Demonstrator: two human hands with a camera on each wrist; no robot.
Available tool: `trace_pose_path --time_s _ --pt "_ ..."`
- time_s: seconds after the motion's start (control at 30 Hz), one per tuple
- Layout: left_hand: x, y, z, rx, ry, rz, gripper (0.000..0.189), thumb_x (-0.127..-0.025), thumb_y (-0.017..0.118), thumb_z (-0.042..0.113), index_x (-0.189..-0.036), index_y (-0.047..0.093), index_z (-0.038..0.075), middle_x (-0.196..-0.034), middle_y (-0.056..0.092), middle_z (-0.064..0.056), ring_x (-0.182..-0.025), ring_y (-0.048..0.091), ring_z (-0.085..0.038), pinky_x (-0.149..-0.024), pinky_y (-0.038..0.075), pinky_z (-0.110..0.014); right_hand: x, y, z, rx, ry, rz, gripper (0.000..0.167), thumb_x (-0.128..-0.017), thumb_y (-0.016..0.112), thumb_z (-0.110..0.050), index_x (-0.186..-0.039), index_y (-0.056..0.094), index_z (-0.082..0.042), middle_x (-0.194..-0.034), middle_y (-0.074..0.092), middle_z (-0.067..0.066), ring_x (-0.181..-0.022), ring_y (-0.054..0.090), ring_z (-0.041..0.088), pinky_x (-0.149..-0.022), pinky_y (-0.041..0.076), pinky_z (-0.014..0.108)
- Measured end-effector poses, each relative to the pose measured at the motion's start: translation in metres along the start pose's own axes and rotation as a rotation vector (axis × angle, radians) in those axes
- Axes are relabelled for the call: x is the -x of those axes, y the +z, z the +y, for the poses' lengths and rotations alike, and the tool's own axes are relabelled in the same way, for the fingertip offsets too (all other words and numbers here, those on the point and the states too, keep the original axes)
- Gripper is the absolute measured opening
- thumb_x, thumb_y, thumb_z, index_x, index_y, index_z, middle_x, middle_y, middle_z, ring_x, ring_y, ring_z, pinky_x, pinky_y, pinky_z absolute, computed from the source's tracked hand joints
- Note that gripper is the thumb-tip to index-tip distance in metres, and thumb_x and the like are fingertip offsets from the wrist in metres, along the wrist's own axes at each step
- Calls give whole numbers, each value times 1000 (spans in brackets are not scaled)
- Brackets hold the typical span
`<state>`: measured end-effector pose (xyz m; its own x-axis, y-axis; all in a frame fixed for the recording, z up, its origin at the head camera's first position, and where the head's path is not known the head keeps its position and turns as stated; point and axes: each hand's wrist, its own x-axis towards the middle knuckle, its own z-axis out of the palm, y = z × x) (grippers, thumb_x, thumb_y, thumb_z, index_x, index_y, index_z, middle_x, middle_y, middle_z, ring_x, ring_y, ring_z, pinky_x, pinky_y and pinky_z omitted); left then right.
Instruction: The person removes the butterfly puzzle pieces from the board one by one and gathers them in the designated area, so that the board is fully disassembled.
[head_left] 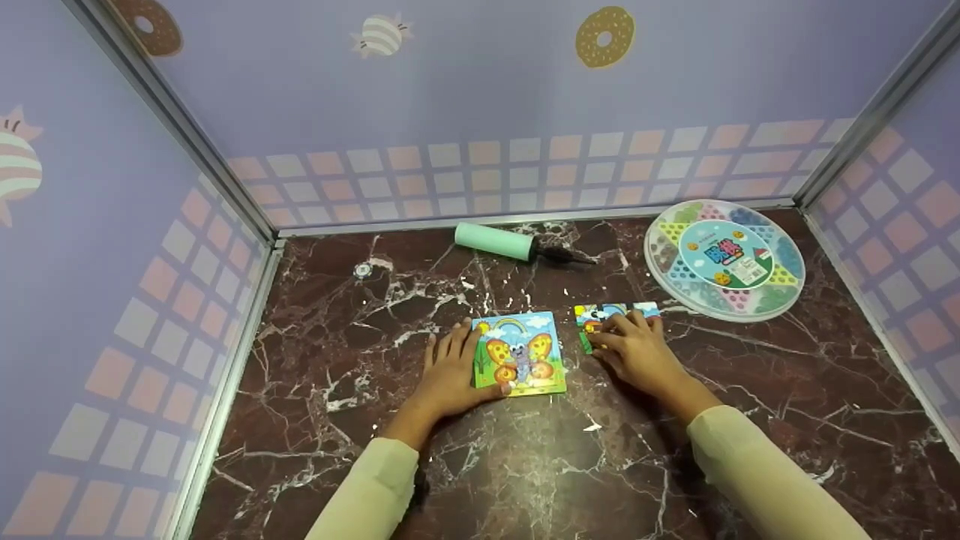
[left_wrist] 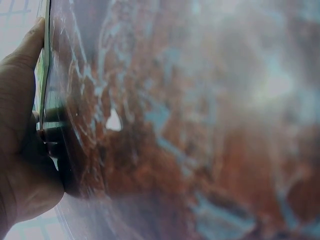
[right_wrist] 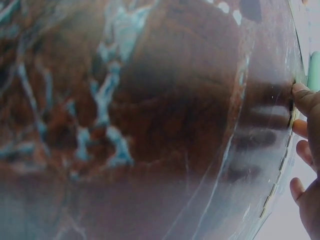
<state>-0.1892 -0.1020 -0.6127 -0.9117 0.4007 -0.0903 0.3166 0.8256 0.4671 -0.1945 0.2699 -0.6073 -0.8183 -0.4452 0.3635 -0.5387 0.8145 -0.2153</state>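
Note:
A square butterfly picture puzzle board [head_left: 519,352] lies flat on the table. My left hand [head_left: 452,375] rests at its left side, with outstretched fingers along the edge and the thumb on the lower left corner. In the left wrist view the thumb [left_wrist: 30,47] lies against the board's thin edge. To the right lie several flat picture puzzle pieces [head_left: 589,311] set close together. My right hand [head_left: 637,352] is over them and pinches a green-edged puzzle piece [head_left: 585,343] at the lower left, partly hidden by the fingers. In the right wrist view, the other fingers [right_wrist: 297,190] stand apart.
Behind the board lies a mint-green hand pump [head_left: 495,241] with a black nozzle. A round, clear-lidded game box [head_left: 784,281] sits at the back right. A small round token [head_left: 363,271] lies at the back left. Patterned walls [head_left: 480,97] enclose the marbled table [head_left: 360,450].

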Motion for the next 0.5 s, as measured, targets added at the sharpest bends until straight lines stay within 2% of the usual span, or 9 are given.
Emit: trace_pose_path --time_s 0.23,0.5 --pt "3 0 0 1 -2 3 120 -91 70 79 -176 26 7 -186 17 -18 -172 17 -44 -138 4 -72 -1 1 0 -9 -5 -3 27 -96 87 -24 -122 86 -20 -113 73 9 -103 58 35 -90 44 66" --pt "3 -3 4 -2 -11 -7 120 -91 71 79 -177 24 9 -186 15 -17 -173 16 -43 -139 3 -70 -7 1 -7 -10 17 -28 26 -97 88 -34 -116 84 -17 -117 72 8 -106 57 35 -88 45 68"
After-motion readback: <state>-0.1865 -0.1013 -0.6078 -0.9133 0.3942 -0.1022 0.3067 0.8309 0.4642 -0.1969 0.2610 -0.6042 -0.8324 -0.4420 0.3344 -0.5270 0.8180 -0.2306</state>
